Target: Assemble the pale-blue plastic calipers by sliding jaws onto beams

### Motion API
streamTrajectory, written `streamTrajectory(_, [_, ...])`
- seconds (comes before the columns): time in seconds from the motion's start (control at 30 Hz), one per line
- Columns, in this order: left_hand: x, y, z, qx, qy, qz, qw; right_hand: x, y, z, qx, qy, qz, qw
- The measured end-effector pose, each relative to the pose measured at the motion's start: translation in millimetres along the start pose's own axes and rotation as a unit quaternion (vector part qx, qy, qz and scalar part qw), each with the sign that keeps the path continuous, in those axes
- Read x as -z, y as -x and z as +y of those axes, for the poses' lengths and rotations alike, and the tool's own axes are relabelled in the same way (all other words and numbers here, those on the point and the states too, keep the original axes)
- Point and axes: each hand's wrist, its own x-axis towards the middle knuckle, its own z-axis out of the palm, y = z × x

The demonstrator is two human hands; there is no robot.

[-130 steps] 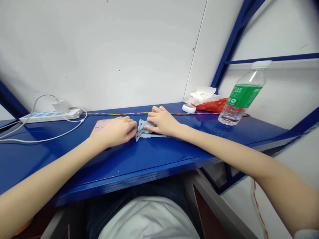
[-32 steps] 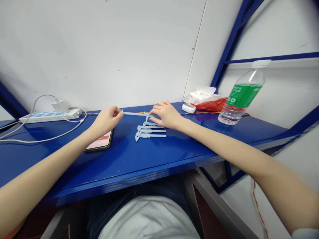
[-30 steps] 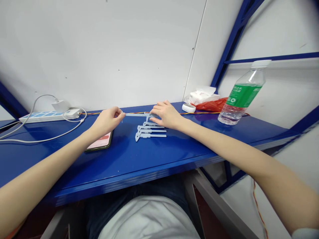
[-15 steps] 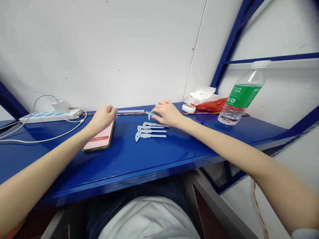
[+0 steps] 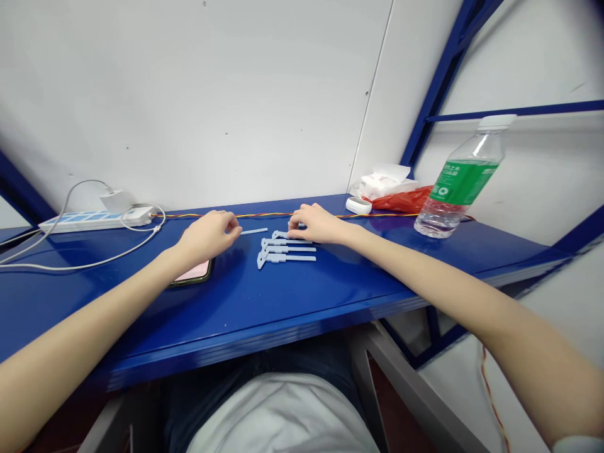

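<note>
My left hand (image 5: 207, 236) is closed, thumb and fingers pinched on a pale blue plastic caliper; its thin bar (image 5: 255, 231) sticks out to the right, while the hand hides its other end. Several similar calipers (image 5: 278, 258) lie in a row on the blue table, jaws to the left and bars to the right. My right hand (image 5: 318, 223) reaches over the back of this row, its fingers curled down on the rearmost caliper (image 5: 280, 234) and covering most of it. Under my left wrist is a phone (image 5: 195, 274) with a pink screen, partly hidden.
At the left are a white power strip (image 5: 94, 220), a charger (image 5: 116, 200) and its cable. Red and yellow wires (image 5: 264, 215) run along the wall. A small white device (image 5: 358, 205), tissues (image 5: 384, 182), a red bag (image 5: 401, 200) and a water bottle (image 5: 460, 179) stand to the right.
My left hand has moved right and slightly nearer with its caliper, which has left the wall side. My right hand has come slightly nearer, onto the rearmost caliper of the row.
</note>
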Motion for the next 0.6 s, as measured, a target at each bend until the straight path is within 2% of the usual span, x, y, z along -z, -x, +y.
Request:
streamTrajectory(0.17, [-0.5, 5.1, 9.8, -0.042, -0.006, -0.016, 0.999, 3.7, 0.4, -1.8, -0.013, 0.007, -0.019, 1.0])
streamTrajectory(0.3, [-0.4, 6.8, 11.0, -0.046, -0.005, -0.006, 0.999, 5.5, -0.3, -3.5, -0.029, 0.001, -0.02, 0.999])
streamTrajectory(0.47, [0.3, 9.0, 15.1, -0.051, 0.009, -0.006, 0.999, 4.7, -1.9, 2.0, -0.074, -0.051, -0.06, 0.994])
streamTrajectory(0.53, [1.6, 10.6, 18.7, -0.041, 0.023, -0.005, 0.999, 3.9, -1.6, 1.5, -0.061, -0.025, -0.032, 0.997])
streamTrajectory(0.6, [3.2, 12.0, 22.6, -0.02, 0.054, -0.004, 0.998, 3.1, -0.7, -3.5, -0.029, 0.017, 0.031, 0.999])
